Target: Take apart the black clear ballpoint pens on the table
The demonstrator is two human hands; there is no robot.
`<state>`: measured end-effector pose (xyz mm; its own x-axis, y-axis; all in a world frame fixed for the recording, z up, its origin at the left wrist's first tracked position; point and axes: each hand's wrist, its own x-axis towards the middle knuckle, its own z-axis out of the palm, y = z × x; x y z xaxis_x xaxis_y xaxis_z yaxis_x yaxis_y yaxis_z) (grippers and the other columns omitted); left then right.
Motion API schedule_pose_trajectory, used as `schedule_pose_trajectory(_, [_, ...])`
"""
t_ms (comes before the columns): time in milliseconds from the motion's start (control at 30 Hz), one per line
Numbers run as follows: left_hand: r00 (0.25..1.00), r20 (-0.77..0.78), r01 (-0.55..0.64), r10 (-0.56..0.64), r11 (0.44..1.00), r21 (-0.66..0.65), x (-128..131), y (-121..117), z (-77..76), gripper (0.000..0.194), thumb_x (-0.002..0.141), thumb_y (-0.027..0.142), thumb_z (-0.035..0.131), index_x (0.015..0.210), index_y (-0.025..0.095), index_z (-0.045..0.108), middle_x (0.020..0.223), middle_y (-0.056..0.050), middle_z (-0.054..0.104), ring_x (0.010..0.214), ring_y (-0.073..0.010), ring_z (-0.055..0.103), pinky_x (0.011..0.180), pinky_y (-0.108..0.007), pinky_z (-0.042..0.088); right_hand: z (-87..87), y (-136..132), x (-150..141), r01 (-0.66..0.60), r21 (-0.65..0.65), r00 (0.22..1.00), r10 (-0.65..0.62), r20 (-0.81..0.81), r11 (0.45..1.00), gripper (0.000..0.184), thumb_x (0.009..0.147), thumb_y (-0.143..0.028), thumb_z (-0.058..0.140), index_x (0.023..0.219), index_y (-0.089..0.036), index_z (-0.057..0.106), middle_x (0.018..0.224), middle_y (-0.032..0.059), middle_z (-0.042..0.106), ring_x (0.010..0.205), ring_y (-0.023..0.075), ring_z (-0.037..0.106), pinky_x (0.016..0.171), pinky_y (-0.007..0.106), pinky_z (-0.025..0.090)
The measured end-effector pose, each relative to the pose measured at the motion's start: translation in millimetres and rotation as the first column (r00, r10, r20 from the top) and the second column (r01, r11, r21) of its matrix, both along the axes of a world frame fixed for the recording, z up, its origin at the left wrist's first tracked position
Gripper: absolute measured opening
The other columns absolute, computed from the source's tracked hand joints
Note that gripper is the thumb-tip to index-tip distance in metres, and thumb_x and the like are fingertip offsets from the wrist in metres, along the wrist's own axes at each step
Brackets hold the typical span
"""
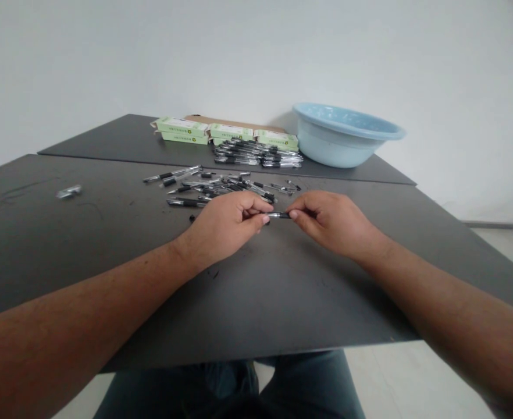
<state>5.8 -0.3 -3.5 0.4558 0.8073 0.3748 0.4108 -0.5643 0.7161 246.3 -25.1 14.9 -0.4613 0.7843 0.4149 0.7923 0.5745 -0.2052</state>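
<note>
My left hand point(228, 224) and my right hand point(330, 220) meet over the middle of a dark grey table point(86, 244). Both pinch the same small pen point(279, 215), a clear barrel with a black grip, held level between the fingertips just above the tabletop. The left fingers are curled round one end and the right thumb and forefinger close on the other. Just behind the hands lies a loose scatter of pens and pen parts point(221, 185).
A neat pile of pens point(259, 154) lies farther back, in front of three green boxes point(182, 129) and a cardboard box. A light blue plastic basin point(344, 135) stands at the back right. A small clear piece point(68, 191) lies alone at the left. The table's front edge is near my lap.
</note>
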Motion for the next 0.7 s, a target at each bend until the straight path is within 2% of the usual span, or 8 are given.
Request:
schedule_pose_trajectory(167, [1.000, 0.006, -0.008, 0.008, 1.000, 0.004, 0.4, -0.3, 1.1, 0.021, 0.091, 0.027, 0.065, 0.107, 0.020, 0.075, 0.094, -0.004, 0.079, 0.083, -0.0189, 0.074, 0.078, -0.030, 0.059, 0.3, 0.6, -1.6, 0.009, -0.031, 1.000, -0.010, -0.025, 0.999, 0.014, 0.097, -0.026, 0.057, 0.094, -0.022, 0.070, 0.088, 0.0037, 0.075, 0.081, 0.0191, 0.067, 0.073, 0.029, 0.043])
schedule_pose_trajectory(300, [0.999, -0.035, -0.015, 0.019, 0.992, 0.126, -1.7, -0.6, 3.0, 0.019, 0.090, 0.028, 0.066, 0.104, 0.021, 0.075, 0.094, -0.003, 0.078, 0.083, -0.0179, 0.073, 0.079, -0.029, 0.056, 5.1, -3.0, -2.8, 0.008, -0.032, 1.000, -0.009, -0.029, 0.999, 0.014, 0.098, -0.027, 0.057, 0.096, -0.022, 0.070, 0.089, 0.0031, 0.075, 0.081, 0.0189, 0.067, 0.073, 0.029, 0.044])
schedule_pose_trajectory(400, [0.990, -0.141, 0.055, -0.023, 0.973, 0.226, -4.0, -0.2, 2.6, 0.019, 0.090, 0.030, 0.065, 0.104, 0.022, 0.075, 0.095, -0.002, 0.077, 0.084, -0.0179, 0.071, 0.081, -0.029, 0.054, 5.0, -6.1, -5.8, -0.040, -0.054, 0.999, 0.039, -0.022, 0.998, 0.014, 0.098, -0.027, 0.057, 0.098, -0.022, 0.070, 0.091, 0.0035, 0.075, 0.084, 0.0193, 0.067, 0.076, 0.029, 0.046])
schedule_pose_trajectory(500, [0.978, -0.202, 0.100, -0.046, 0.960, 0.262, -6.0, 1.0, 2.9, 0.020, 0.091, 0.031, 0.064, 0.105, 0.023, 0.075, 0.098, -0.002, 0.078, 0.088, -0.0185, 0.071, 0.085, -0.030, 0.053, 2.4, -7.0, -7.4, -0.087, -0.105, 0.995, 0.081, -0.051, 0.991, 0.017, 0.096, -0.026, 0.060, 0.109, -0.022, 0.069, 0.101, 0.0042, 0.075, 0.090, 0.0193, 0.069, 0.080, 0.029, 0.048])
schedule_pose_trajectory(600, [0.988, -0.146, -0.014, 0.049, 0.973, 0.230, -7.6, 2.9, 4.4, 0.020, 0.093, 0.035, 0.062, 0.104, 0.022, 0.075, 0.094, -0.002, 0.078, 0.085, -0.0187, 0.072, 0.079, -0.029, 0.053, 1.9, -4.2, -2.7, -0.050, -0.100, 0.996, 0.043, -0.075, 0.994, 0.021, 0.091, -0.027, 0.067, 0.111, -0.022, 0.067, 0.101, 0.0039, 0.074, 0.086, 0.0190, 0.069, 0.077, 0.029, 0.048])
schedule_pose_trajectory(700, [0.992, -0.066, -0.100, 0.110, 0.984, 0.150, -8.8, 4.3, 4.9, 0.023, 0.096, 0.039, 0.060, 0.102, 0.022, 0.074, 0.085, -0.002, 0.077, 0.081, -0.0188, 0.073, 0.072, -0.028, 0.054, 4.5, 1.0, 6.1, 0.021, -0.097, 0.993, -0.032, -0.112, 0.995, 0.012, 0.090, -0.027, 0.066, 0.102, -0.022, 0.067, 0.091, 0.0018, 0.074, 0.079, 0.0180, 0.067, 0.071, 0.029, 0.047])
